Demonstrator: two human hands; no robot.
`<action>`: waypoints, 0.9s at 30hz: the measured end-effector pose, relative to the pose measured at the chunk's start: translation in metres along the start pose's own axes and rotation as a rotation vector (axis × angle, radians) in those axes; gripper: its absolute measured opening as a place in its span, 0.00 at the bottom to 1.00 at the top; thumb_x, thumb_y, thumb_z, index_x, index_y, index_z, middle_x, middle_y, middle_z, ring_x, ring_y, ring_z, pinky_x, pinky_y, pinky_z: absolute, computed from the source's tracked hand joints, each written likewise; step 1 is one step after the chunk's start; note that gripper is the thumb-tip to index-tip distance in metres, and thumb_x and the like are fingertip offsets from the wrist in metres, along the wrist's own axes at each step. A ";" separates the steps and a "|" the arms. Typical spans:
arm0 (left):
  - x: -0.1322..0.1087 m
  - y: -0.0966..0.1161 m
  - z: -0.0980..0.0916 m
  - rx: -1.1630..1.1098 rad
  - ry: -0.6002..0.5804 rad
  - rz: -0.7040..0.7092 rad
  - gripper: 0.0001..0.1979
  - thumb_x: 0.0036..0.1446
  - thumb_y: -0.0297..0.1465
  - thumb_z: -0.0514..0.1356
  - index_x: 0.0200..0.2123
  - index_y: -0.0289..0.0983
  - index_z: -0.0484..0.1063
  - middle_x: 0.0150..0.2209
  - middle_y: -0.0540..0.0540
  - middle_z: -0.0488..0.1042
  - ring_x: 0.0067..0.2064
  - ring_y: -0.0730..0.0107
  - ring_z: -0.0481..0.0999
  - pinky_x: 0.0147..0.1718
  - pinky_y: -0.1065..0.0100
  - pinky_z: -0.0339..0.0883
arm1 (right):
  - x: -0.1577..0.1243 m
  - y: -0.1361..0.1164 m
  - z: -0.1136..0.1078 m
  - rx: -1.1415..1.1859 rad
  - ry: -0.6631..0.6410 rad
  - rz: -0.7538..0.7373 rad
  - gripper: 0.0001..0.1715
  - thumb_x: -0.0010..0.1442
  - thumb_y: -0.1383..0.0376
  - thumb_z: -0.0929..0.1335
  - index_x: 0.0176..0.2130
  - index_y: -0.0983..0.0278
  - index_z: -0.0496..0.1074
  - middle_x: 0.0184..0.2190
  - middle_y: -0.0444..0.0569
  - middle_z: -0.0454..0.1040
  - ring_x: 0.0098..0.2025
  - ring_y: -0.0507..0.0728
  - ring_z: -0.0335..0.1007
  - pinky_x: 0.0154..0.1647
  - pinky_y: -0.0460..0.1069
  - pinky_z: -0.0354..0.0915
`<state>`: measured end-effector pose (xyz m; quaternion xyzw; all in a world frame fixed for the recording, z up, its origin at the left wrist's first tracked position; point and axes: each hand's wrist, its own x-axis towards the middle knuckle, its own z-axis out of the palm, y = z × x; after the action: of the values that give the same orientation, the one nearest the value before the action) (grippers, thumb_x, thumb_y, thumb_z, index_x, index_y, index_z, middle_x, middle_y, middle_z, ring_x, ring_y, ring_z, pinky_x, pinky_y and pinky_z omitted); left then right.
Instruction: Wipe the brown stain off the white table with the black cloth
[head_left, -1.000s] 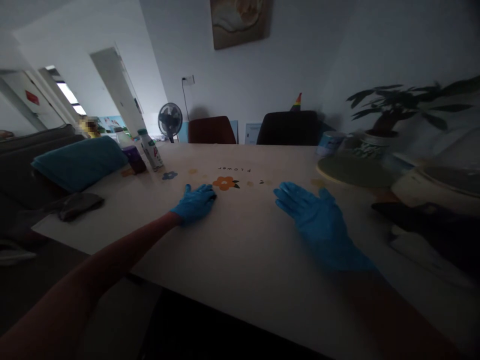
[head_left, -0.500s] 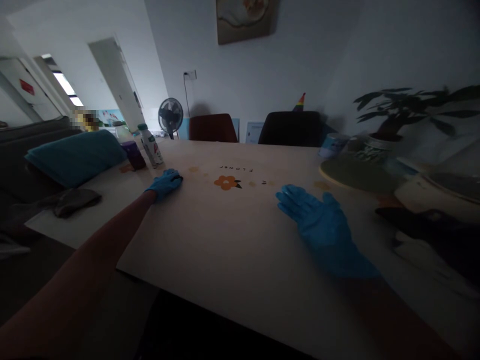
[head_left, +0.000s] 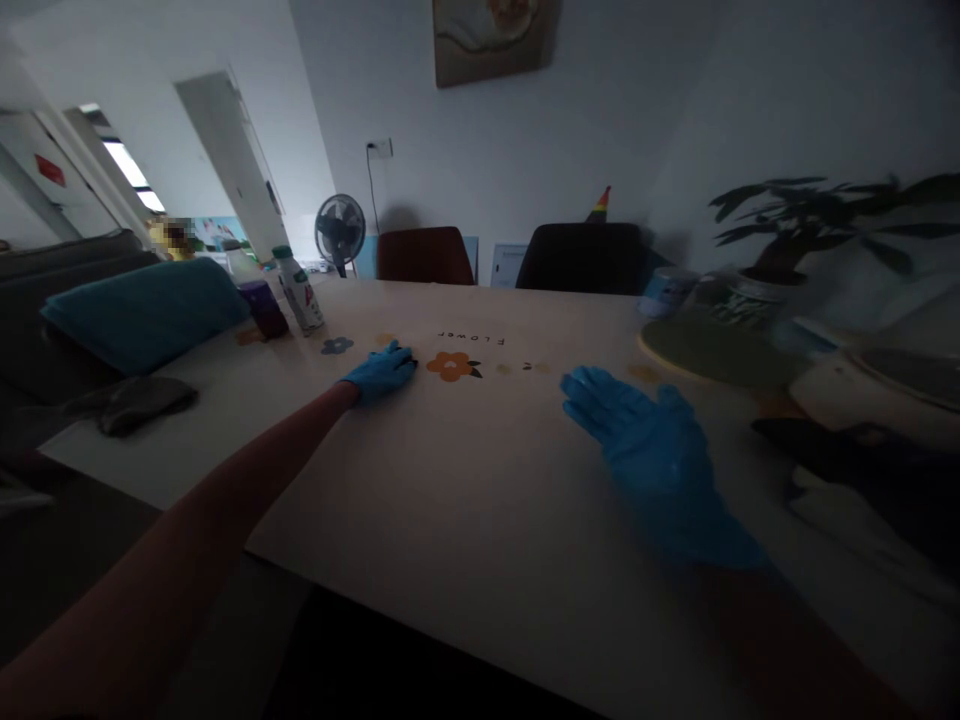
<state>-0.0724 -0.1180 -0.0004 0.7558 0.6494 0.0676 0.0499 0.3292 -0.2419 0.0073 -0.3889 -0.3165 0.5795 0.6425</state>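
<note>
My left hand [head_left: 381, 373], in a blue glove, is low on the pale tabletop [head_left: 450, 470], just left of an orange flower print [head_left: 450, 366]. Its fingers are bent, with a small dark thing showing at the fingertips; most of it is hidden under the hand. My right hand [head_left: 652, 455], also gloved in blue, is held over the right part of the table. Its fingers are stretched out, the thumb stands apart, and nothing is in it.
A white bottle [head_left: 298, 290] and a purple container [head_left: 264, 308] stand at the back left, near a grey cloth [head_left: 146, 402]. On the right are a round green mat [head_left: 712, 350], a potted plant [head_left: 772, 270], a can [head_left: 666, 292] and a light-coloured pot [head_left: 847, 395].
My left hand has slid right across the tabletop with the dark thing, uncovering a grey-blue flower print. My right hand has shifted slightly right and stays open.
</note>
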 end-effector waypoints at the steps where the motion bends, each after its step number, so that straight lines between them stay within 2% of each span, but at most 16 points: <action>1: 0.002 0.012 0.004 -0.018 -0.020 0.030 0.21 0.86 0.41 0.51 0.67 0.37 0.75 0.80 0.38 0.71 0.75 0.53 0.74 0.77 0.51 0.63 | 0.000 -0.001 -0.001 -0.002 0.000 -0.011 0.33 0.83 0.43 0.59 0.55 0.54 0.87 0.68 0.51 0.87 0.77 0.67 0.78 0.85 0.71 0.63; 5: 0.007 0.061 0.016 -0.119 -0.072 0.158 0.23 0.86 0.41 0.51 0.73 0.39 0.71 0.86 0.36 0.62 0.83 0.45 0.65 0.82 0.43 0.57 | 0.003 -0.004 -0.006 -0.018 -0.009 -0.034 0.31 0.82 0.42 0.61 0.55 0.53 0.87 0.68 0.50 0.87 0.78 0.67 0.76 0.86 0.71 0.63; 8: 0.010 0.098 0.022 -0.146 -0.091 0.256 0.22 0.84 0.42 0.53 0.71 0.40 0.73 0.88 0.34 0.56 0.85 0.41 0.63 0.83 0.39 0.56 | 0.004 -0.004 -0.007 -0.012 -0.016 -0.038 0.32 0.81 0.41 0.62 0.56 0.55 0.87 0.70 0.54 0.85 0.78 0.69 0.76 0.85 0.72 0.65; 11: 0.015 0.133 0.028 -0.129 -0.116 0.319 0.22 0.84 0.43 0.53 0.67 0.39 0.76 0.89 0.32 0.52 0.87 0.41 0.60 0.84 0.38 0.52 | 0.005 -0.004 -0.008 -0.012 -0.016 -0.048 0.34 0.81 0.40 0.61 0.56 0.56 0.87 0.70 0.55 0.85 0.78 0.70 0.77 0.85 0.73 0.65; 13: 0.019 0.155 0.034 -0.116 -0.119 0.351 0.24 0.83 0.43 0.53 0.70 0.37 0.75 0.89 0.31 0.49 0.88 0.41 0.56 0.86 0.41 0.48 | 0.005 -0.004 -0.008 -0.018 -0.019 -0.055 0.35 0.81 0.39 0.61 0.56 0.56 0.87 0.70 0.54 0.85 0.78 0.70 0.76 0.86 0.73 0.63; 15: 0.022 0.176 0.043 -0.115 -0.101 0.381 0.28 0.82 0.45 0.54 0.73 0.35 0.74 0.89 0.30 0.49 0.89 0.41 0.54 0.87 0.42 0.46 | 0.004 -0.005 -0.007 -0.028 -0.030 -0.054 0.34 0.81 0.39 0.62 0.56 0.54 0.88 0.69 0.53 0.85 0.79 0.69 0.75 0.86 0.73 0.62; 18: 0.028 0.199 0.056 -0.132 -0.052 0.398 0.31 0.81 0.46 0.54 0.76 0.36 0.72 0.88 0.31 0.55 0.87 0.39 0.58 0.86 0.37 0.46 | 0.001 -0.008 -0.002 -0.033 0.008 -0.043 0.34 0.81 0.40 0.60 0.54 0.53 0.88 0.68 0.52 0.86 0.79 0.69 0.74 0.86 0.73 0.63; 22: 0.035 0.205 0.062 -0.150 -0.025 0.386 0.28 0.83 0.45 0.51 0.75 0.39 0.74 0.86 0.33 0.59 0.86 0.41 0.62 0.86 0.37 0.49 | -0.003 -0.011 0.005 -0.024 0.095 -0.034 0.35 0.80 0.41 0.60 0.53 0.56 0.89 0.68 0.55 0.86 0.79 0.72 0.75 0.86 0.72 0.63; 24: 0.040 0.197 0.058 -0.146 -0.041 0.369 0.28 0.84 0.45 0.50 0.73 0.38 0.75 0.87 0.32 0.58 0.85 0.43 0.63 0.86 0.40 0.50 | -0.004 -0.012 0.006 -0.040 0.077 -0.031 0.34 0.79 0.40 0.62 0.54 0.55 0.89 0.69 0.56 0.86 0.80 0.73 0.74 0.87 0.72 0.61; 27: 0.050 0.172 0.047 -0.110 -0.038 0.290 0.26 0.85 0.44 0.50 0.69 0.36 0.77 0.86 0.31 0.59 0.84 0.43 0.66 0.85 0.41 0.53 | -0.004 -0.013 0.005 -0.045 0.080 -0.027 0.34 0.78 0.39 0.62 0.54 0.54 0.88 0.69 0.54 0.86 0.80 0.72 0.74 0.87 0.72 0.60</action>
<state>0.1108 -0.0936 -0.0172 0.8388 0.5279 0.0950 0.0932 0.3308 -0.2453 0.0208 -0.4220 -0.3086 0.5475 0.6534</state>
